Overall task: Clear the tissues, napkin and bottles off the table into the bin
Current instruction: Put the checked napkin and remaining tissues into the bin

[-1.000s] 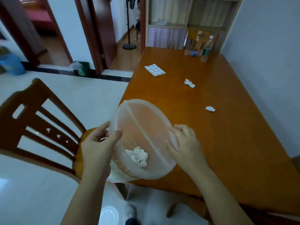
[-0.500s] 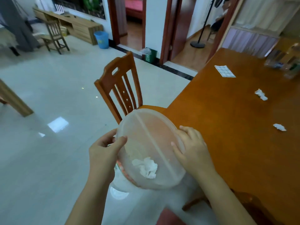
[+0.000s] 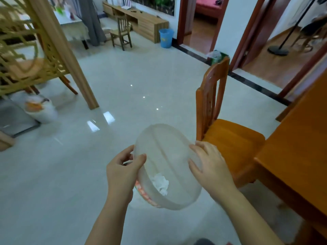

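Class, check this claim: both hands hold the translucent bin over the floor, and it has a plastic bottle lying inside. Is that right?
Not quite. The head view shows the left hand and right hand holding the bin over the floor, but inside lies a crumpled white tissue, not a bottle.

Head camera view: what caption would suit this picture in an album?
Both hands, left and right, hold a translucent bin containing a crumpled tissue.
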